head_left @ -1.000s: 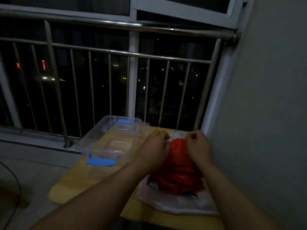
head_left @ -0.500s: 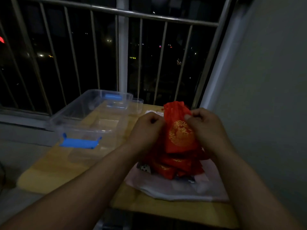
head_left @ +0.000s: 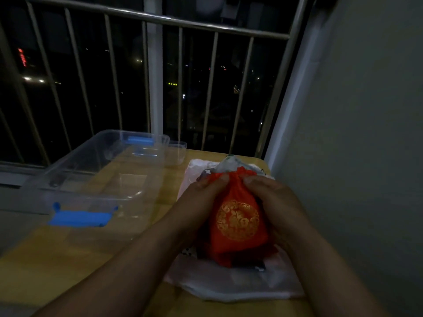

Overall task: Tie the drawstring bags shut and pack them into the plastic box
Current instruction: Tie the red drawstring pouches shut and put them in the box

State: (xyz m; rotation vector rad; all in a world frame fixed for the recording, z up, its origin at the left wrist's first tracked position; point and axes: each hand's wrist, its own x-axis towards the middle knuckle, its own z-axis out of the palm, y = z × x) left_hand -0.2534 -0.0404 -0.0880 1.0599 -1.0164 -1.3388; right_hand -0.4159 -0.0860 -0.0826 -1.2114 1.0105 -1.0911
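A red drawstring bag (head_left: 238, 223) with a round gold emblem is held upright between both hands, over a pile of more red bags (head_left: 219, 255). My left hand (head_left: 201, 197) pinches the gathered neck from the left, and my right hand (head_left: 272, 202) pinches it from the right. The neck is bunched between my fingertips. The clear plastic box (head_left: 75, 177) with blue latches stands open to the left on the wooden table (head_left: 57, 259); I see nothing inside it.
The pile lies on a white plastic sheet (head_left: 240, 287) at the table's right side. A metal railing (head_left: 155, 19) and dark window stand behind the table. A grey wall (head_left: 354, 133) is close on the right.
The bag has come down from its raised position toward the pile. Its flat open top is now gathered tight between my fingertips.
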